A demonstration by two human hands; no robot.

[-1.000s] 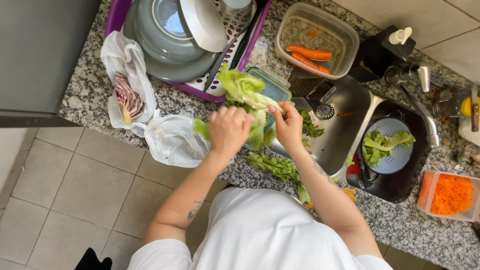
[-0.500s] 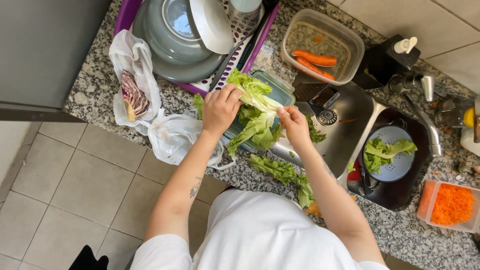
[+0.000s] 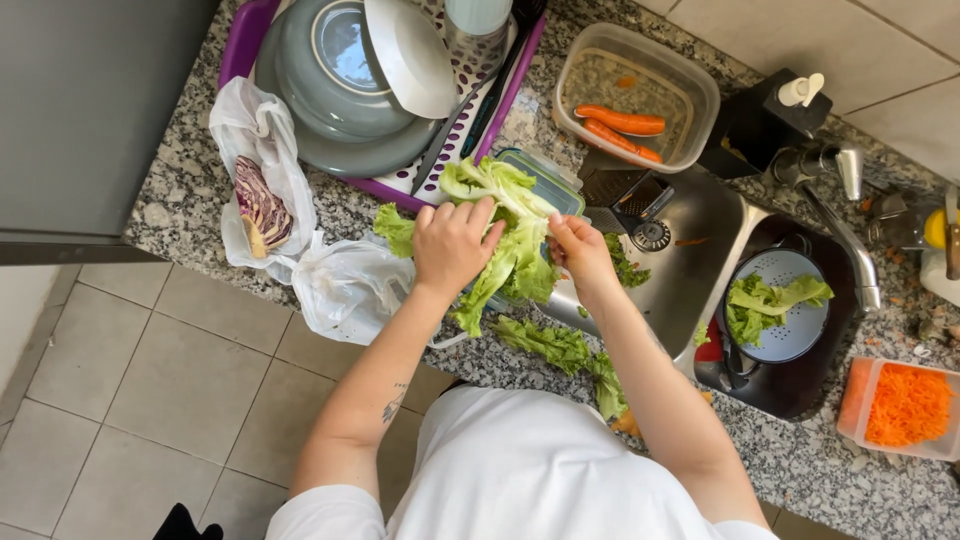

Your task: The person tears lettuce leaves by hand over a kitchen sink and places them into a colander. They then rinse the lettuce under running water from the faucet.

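My left hand point(image 3: 452, 245) grips a bunch of green lettuce leaves point(image 3: 507, 222) over the granite counter point(image 3: 170, 190), above a clear plastic box point(image 3: 553, 185). My right hand point(image 3: 580, 252) pinches one leaf at the right side of the bunch. More lettuce point(image 3: 555, 345) lies on the counter edge just below both hands. A blue colander point(image 3: 790, 312) with washed lettuce leaves sits in the dark sink basin to the right.
A purple dish rack point(image 3: 250, 25) with grey bowls stands at the back left. A white bag with red cabbage point(image 3: 260, 205), an empty bag point(image 3: 345, 285), a tub with carrots point(image 3: 630, 120), a grater point(image 3: 615, 188), a tap point(image 3: 840, 215) and a tub of grated carrot point(image 3: 905, 405) surround me.
Both hands with the lettuce bunch shifted slightly left and up over the plastic box; the right hand moved down the leaf and the bunch spread out.
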